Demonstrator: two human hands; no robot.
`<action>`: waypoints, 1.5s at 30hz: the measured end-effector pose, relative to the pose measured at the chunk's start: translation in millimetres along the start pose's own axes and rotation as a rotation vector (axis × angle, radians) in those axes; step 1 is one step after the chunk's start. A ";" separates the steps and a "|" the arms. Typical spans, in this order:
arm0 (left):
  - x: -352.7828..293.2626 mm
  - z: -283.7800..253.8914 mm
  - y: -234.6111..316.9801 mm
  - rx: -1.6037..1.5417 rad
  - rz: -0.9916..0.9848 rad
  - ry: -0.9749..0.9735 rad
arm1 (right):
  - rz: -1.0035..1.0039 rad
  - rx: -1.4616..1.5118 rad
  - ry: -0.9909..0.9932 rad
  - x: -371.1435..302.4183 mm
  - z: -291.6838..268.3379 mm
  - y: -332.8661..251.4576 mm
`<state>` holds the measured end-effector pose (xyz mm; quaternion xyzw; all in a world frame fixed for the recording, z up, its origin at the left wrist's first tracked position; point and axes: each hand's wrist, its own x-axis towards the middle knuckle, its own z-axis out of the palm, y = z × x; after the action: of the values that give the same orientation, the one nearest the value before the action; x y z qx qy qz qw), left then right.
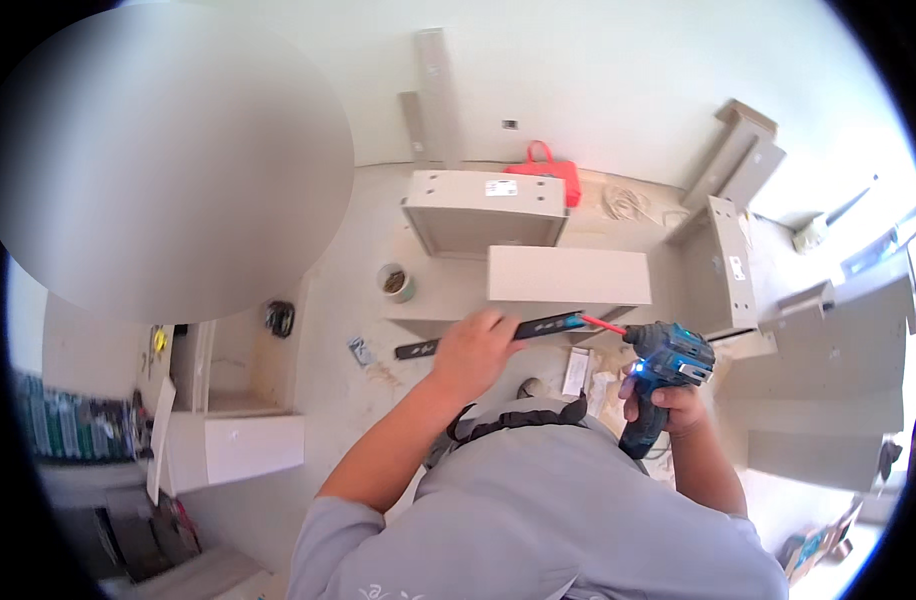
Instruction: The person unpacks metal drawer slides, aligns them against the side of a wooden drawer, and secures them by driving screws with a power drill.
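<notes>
My left hand is closed around a long black slotted metal rail, which looks like a drawer slide. It has a light blue piece at its right end. In my right hand is a dark teal and black cordless drill with its lamp lit. A red bit sticks out of the drill toward the rail's blue end; whether they touch I cannot tell. Beneath the rail stands a pale drawer box, partly hidden. Just beyond it is another pale beige box.
A bucket stands left of the boxes. A red bag and coiled cord lie by the wall. More cabinet pieces stand to the right and left. A small packet lies on the floor.
</notes>
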<state>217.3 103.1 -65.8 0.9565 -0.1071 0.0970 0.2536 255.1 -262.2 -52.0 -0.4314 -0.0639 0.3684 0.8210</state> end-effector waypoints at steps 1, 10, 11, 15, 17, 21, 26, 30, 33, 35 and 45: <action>31.5 10.2 8.2 0.010 0.057 -0.015 | -0.018 -0.008 0.061 -12.3 -2.3 -2.9; 121.2 96.4 13.2 0.086 0.278 -0.025 | -0.192 0.036 0.449 -37.8 -11.9 2.4; 123.2 100.4 12.3 0.083 0.275 -0.035 | -0.193 0.045 0.476 -34.3 -15.5 2.8; 123.1 66.4 6.8 -0.003 0.303 0.012 | -0.186 -0.028 0.515 -10.1 -13.0 4.6; 118.7 29.1 -8.6 -0.116 0.315 0.101 | -0.169 -0.033 0.516 -0.6 -5.9 5.3; 87.1 -17.8 -136.3 -0.277 -0.095 0.187 | -0.191 0.053 0.495 26.9 25.3 1.1; 17.4 7.9 -339.4 0.111 -0.624 -0.308 | -0.159 0.072 0.524 56.8 46.7 10.3; 9.8 65.6 -415.4 0.353 -0.450 -0.661 | -0.168 0.114 0.584 72.3 84.8 15.5; 27.6 92.1 -429.0 0.451 -0.356 -0.818 | -0.189 0.132 0.608 68.1 103.8 25.3; 29.3 109.5 -435.6 0.447 -0.325 -0.850 | -0.197 0.132 0.640 57.9 115.7 30.1; 41.0 108.2 -439.6 0.456 -0.262 -0.993 | -0.258 0.112 0.734 40.9 146.3 48.3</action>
<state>382.5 414.9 -352.3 0.9233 -0.0702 -0.3764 -0.0306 196.2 -121.3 -6.5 -0.4772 0.2005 0.0861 0.8513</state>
